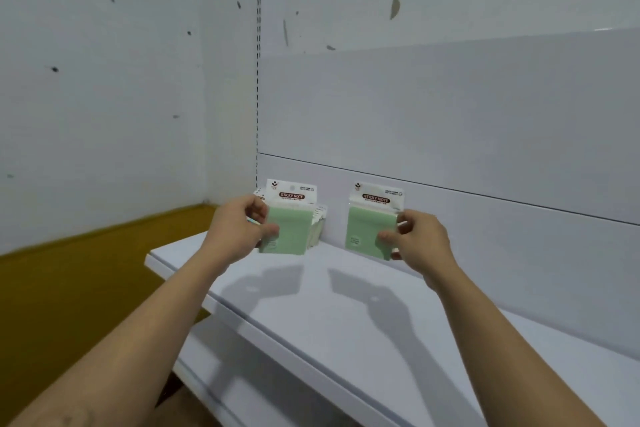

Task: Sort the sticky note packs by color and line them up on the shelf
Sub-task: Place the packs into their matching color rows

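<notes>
The left hand [239, 229] holds a green sticky note pack [289, 224] by its left edge, thumb on the front face near the lower left corner and the other fingers curled behind it. The pack stands upright, its white header card with the red "STICKY NOTE" label rising above the hand's knuckles. Its lower edge appears lifted slightly off the white shelf [346, 322], though I cannot tell for sure. Just behind this pack, on the side away from the hand's palm, a small row of further packs [319, 227] leans toward the shelf's back panel [450, 149]; their colours are too washed out to tell.

The right hand [420, 241] grips a second green sticky note pack [367, 232] by its right edge, thumb pressed to the front near the lower right corner, fingers wrapped behind. This pack is also upright, its header card rising above the hand's fingertips, and its bottom edge sits at or just above the shelf close to the back panel. Whether it touches the panel cannot be told.

The two packs are well apart, with bare shelf between them, each lying on the inner side of its hand. Both hands cast shadows on the shelf below. Beyond the left hand's outer side lie a yellow-brown floor [69, 288] and a marked white wall [104, 80]
</notes>
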{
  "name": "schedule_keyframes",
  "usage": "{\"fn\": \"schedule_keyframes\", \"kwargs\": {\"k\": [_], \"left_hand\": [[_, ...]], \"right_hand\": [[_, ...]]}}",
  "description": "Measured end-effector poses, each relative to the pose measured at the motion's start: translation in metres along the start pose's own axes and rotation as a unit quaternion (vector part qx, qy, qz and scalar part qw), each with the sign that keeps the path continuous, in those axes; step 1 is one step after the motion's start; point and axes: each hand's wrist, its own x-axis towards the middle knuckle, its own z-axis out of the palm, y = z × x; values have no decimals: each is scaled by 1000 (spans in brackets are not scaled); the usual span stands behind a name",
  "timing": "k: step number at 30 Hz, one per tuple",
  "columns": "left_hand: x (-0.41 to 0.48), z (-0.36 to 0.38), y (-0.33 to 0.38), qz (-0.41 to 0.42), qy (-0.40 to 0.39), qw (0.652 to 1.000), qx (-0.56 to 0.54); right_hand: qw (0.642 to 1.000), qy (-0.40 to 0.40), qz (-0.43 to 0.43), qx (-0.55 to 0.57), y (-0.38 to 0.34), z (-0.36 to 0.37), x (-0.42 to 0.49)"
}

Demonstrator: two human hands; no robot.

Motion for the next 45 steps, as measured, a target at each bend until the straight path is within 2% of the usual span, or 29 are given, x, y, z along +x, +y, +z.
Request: {"fn": "schedule_keyframes", "kwargs": {"k": [7, 16, 22, 30, 36, 41, 45], "left_hand": [[25, -55, -39, 6, 10, 1000, -5], [56, -70, -110, -36, 28, 999, -13], [81, -52, -148, -67, 7, 998, -16], [139, -13, -186, -87, -36, 995, 26], [178, 13, -205, -99, -82, 991, 33], [190, 29, -215, -103, -103, 989, 6], [203, 38, -222, -87, -117, 989, -9]], "right_hand": [[1000, -18, 10, -17, -26, 83, 10], [996, -34, 56, -53, -10, 150, 28], [994, -19, 95, -46, 29, 193, 57], [996, 10, 70, -50, 83, 262, 114], [999, 19, 39, -9, 102, 282, 140], [996, 36, 5, -76, 104, 288, 139], [995, 48, 28, -82, 106, 290, 137]]}}
